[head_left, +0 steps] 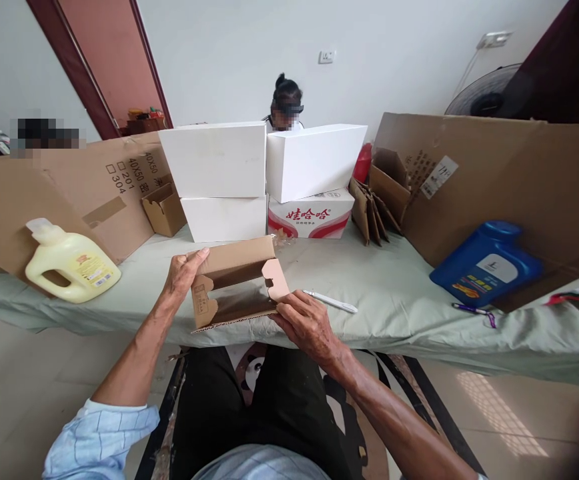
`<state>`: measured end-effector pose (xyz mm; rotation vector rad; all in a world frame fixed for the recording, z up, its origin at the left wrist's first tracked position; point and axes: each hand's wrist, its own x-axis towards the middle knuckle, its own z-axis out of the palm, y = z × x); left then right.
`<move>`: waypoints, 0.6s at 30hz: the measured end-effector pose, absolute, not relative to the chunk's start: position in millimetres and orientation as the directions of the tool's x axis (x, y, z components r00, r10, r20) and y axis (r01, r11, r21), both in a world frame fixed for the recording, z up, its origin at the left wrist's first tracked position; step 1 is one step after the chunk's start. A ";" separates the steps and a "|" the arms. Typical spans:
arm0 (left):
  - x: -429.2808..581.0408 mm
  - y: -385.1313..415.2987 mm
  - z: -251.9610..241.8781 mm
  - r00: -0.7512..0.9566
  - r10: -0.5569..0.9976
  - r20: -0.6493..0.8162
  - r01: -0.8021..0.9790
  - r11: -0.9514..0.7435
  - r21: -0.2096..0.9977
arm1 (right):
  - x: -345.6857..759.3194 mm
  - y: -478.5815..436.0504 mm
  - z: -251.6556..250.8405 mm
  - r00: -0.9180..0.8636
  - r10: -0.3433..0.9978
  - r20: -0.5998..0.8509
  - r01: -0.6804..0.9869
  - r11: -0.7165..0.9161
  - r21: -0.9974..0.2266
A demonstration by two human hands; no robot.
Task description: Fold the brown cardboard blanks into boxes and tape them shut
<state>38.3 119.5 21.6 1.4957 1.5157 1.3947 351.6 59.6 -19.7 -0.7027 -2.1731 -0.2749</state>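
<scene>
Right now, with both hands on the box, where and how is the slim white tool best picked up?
Pinch the slim white tool near its wider right end, probably with the right hand once free, coming from above and the right: it lies long and thin on the green cloth, its narrow left end close to the cardboard box.

Brown cardboard box [239, 256], open, apparently tilted

One held carton [237, 257], three plain white boxes [214, 163], two bottles [487, 267]
</scene>
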 end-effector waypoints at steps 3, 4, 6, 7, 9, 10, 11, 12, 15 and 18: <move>35.7 122.6 19.0 -0.229 0.942 0.247 0.307 -0.171 0.936 | 349.6 63.2 -17.8 -0.499 0.380 0.779 0.562 0.826 -0.043; 35.1 123.5 18.7 -0.235 0.941 0.243 0.300 -0.167 0.939 | 348.9 64.7 -17.3 -0.496 0.381 0.780 0.562 0.826 -0.045; 34.2 125.3 18.7 -0.245 0.942 0.230 0.287 -0.156 0.945 | 347.9 67.3 -17.0 -0.493 0.389 0.778 0.568 0.821 -0.051; 33.9 126.2 18.9 -0.250 0.943 0.220 0.280 -0.147 0.949 | 347.6 68.3 -17.1 -0.492 0.391 0.778 0.570 0.820 -0.051; 33.8 128.1 19.5 -0.257 0.946 0.197 0.268 -0.126 0.955 | 347.4 69.6 -17.7 -0.486 0.381 0.787 0.569 0.821 -0.046; 34.1 129.0 19.9 -0.260 0.948 0.185 0.264 -0.115 0.958 | 347.4 70.0 -18.0 -0.483 0.371 0.793 0.565 0.824 -0.042; 34.6 129.9 20.3 -0.262 0.949 0.175 0.262 -0.105 0.959 | 347.4 70.2 -18.1 -0.479 0.362 0.799 0.559 0.828 -0.040; 35.2 130.9 20.6 -0.263 0.950 0.166 0.261 -0.096 0.961 | 347.5 70.2 -18.1 -0.477 0.355 0.804 0.554 0.832 -0.039; 37.4 134.6 21.4 -0.265 0.952 0.154 0.270 -0.080 0.960 | 347.5 69.9 -17.5 -0.475 0.354 0.806 0.552 0.833 -0.040; 38.3 139.6 22.1 -0.267 0.949 0.168 0.300 -0.084 0.950 | 347.5 70.1 -17.1 -0.477 0.362 0.801 0.555 0.831 -0.045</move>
